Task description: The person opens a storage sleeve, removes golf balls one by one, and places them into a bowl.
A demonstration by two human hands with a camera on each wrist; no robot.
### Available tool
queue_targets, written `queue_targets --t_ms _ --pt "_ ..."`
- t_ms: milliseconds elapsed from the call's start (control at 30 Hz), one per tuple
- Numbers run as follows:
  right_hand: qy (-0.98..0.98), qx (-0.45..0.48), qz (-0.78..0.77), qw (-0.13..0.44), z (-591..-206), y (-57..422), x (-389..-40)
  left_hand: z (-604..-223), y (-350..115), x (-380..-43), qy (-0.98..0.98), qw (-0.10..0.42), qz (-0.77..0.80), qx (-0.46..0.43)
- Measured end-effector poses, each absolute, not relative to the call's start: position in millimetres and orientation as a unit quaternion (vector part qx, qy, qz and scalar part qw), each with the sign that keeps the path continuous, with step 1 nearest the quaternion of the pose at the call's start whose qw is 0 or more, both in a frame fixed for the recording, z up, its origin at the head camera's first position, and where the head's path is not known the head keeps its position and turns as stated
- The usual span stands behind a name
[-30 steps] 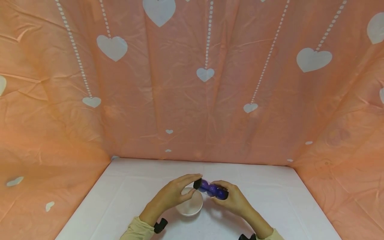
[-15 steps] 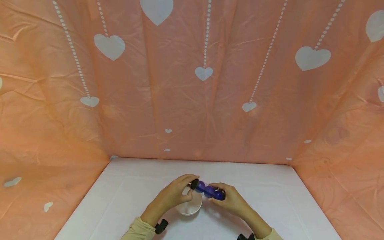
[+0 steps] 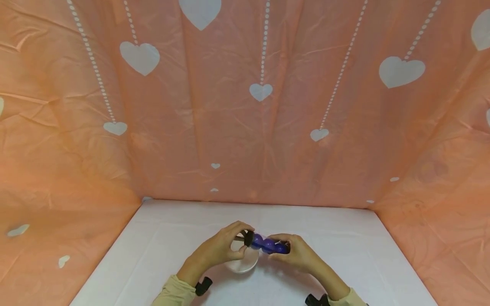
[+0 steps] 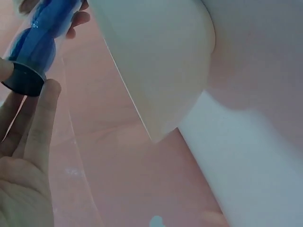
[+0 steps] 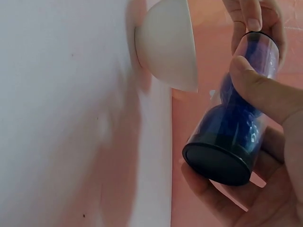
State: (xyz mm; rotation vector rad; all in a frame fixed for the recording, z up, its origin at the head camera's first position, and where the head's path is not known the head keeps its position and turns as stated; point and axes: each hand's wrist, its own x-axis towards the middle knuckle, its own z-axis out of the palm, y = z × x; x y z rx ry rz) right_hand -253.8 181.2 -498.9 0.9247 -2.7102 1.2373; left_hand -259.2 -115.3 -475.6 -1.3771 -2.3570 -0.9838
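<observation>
A clear tube with black end caps and several blue-purple balls inside is held above the table between both hands. My left hand pinches the black cap at the tube's left end with its fingertips. Around the tube's other end curls my right hand. In the right wrist view its thumb lies along the clear wall, and the near black cap faces the camera. A white bowl stands upright on the table just below the tube's left end, partly hidden by my left hand.
The white tabletop is enclosed at the back and both sides by orange-pink sheeting printed with white hearts. A black camera mount sits on the left wrist, and another on the right.
The tube has shifted slightly left and its left end has dropped, so it lies nearer level. Its left cap now sits deeper between my left fingers. The bowl stays put.
</observation>
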Motion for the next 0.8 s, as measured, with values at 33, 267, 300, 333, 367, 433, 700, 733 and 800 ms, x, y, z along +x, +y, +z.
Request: queue_targets --t_ms 33,267,300,333,367,433,700,733,800 --pt "-0.870 0.295 0.395 0.012 -498.9 181.8 -253.9 -475.8 -115.7 -259.9 -0.802 0.107 -0.351 -0.471" --pt "-0.870 0.286 0.402 0.002 -502.3 184.8 -253.5 -475.3 -117.1 -263.4 -0.799 0.063 -0.385 -0.457" --pt "-0.869 0.285 0.404 0.001 -502.8 185.1 -253.3 -475.2 -116.9 -263.9 -0.800 0.061 -0.387 -0.455" --pt "-0.869 0.285 0.405 0.002 -503.5 185.4 -253.2 -475.3 -116.6 -264.5 -0.800 0.061 -0.389 -0.452" --pt "-0.868 0.284 0.407 0.003 -504.0 185.6 -253.0 -475.3 -116.2 -264.9 -0.801 0.061 -0.392 -0.449" --pt "-0.866 0.286 0.410 0.010 -504.8 185.8 -252.9 -476.2 -115.4 -265.5 -0.799 0.063 -0.397 -0.446" --pt "-0.867 0.289 0.405 0.031 -505.8 185.6 -252.8 -478.8 -110.6 -265.4 -0.793 0.090 -0.408 -0.443" --pt "-0.867 0.289 0.404 0.033 -506.0 185.6 -252.9 -478.8 -110.3 -265.1 -0.792 0.096 -0.408 -0.444" --pt "-0.868 0.289 0.402 0.037 -506.0 185.5 -253.4 -478.0 -110.1 -264.3 -0.792 0.099 -0.409 -0.442"
